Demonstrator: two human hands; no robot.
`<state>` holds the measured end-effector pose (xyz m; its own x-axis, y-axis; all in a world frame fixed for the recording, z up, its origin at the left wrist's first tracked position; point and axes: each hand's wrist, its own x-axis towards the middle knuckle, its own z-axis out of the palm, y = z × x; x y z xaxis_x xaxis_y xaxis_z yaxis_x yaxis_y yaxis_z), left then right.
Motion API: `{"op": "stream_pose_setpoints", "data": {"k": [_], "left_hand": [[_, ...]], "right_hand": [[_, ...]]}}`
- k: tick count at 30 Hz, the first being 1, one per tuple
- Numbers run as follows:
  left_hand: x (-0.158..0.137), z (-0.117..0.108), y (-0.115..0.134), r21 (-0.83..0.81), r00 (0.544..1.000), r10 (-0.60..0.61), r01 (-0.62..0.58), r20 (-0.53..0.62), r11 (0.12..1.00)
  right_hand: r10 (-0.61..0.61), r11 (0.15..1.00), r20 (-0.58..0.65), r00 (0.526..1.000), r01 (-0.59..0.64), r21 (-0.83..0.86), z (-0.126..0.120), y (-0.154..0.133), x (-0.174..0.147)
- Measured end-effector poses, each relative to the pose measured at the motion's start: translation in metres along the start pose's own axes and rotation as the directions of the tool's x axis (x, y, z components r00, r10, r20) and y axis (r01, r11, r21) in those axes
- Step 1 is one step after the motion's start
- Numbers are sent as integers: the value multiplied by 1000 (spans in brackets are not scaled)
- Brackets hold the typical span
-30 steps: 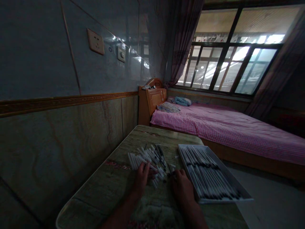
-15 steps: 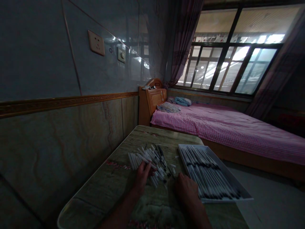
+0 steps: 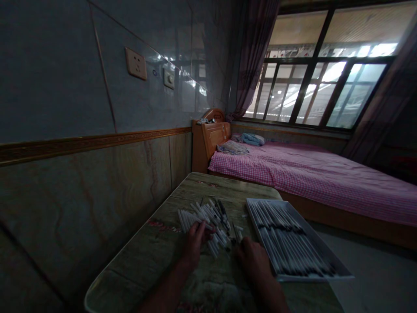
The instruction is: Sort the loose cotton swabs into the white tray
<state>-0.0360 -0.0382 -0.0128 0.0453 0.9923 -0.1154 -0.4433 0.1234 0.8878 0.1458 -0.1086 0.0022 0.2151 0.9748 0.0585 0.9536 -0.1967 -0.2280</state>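
Note:
A loose pile of white pen barrels [image 3: 187, 219] lies on the table, with a few dark pen parts [image 3: 223, 209] at its far right. My left hand [image 3: 195, 237] is closed over the near side of the pile, its thumb and fingers pinching a white pen barrel [image 3: 204, 224]. To the right, my right hand [image 3: 252, 256] is closed with a thin dark pen refill [image 3: 235, 229] sticking up and forward out of its fingers. Small white and black pieces [image 3: 239, 231] lie between the hands. The palms and the inner fingertips are hidden.
A white tray [image 3: 339, 275] holding two rows of pens [image 3: 293, 248] stands at the right of the marble-patterned table [image 3: 130, 271]. A tiled wall [image 3: 130, 178] runs along the left. Beyond the table is a bed [image 3: 302, 167] with a pink checked sheet.
The refill in my right hand now points more upright. My left hand stays at the pile, still pinching a barrel. The whole view has shifted slightly.

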Motion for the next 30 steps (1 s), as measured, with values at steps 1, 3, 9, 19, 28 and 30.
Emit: {"op": "stream_pose_setpoints", "data": {"k": [1,3,9,19,28,30], "left_hand": [[0,0,1,-35,1000,-13,12,-9,999],[0,0,3,-110,999,-44,41,-25,993],[2,-2,4,-248,996,-83,75,-21,966],[1,-2,3,-269,997,-72,63,-26,961],[2,-3,0,-174,998,-55,55,3,983],[0,-2,2,-136,999,-53,54,7,989]], "right_hand": [[-37,999,-14,999,37,36,2,-1,0],[-119,987,-39,992,123,104,5,-5,-1],[-266,940,-64,962,273,203,9,-15,-5],[-306,910,-34,951,303,283,6,-24,-12],[-323,908,-29,946,319,271,10,-23,-11],[-319,910,-33,947,316,267,10,-22,-10]]}}
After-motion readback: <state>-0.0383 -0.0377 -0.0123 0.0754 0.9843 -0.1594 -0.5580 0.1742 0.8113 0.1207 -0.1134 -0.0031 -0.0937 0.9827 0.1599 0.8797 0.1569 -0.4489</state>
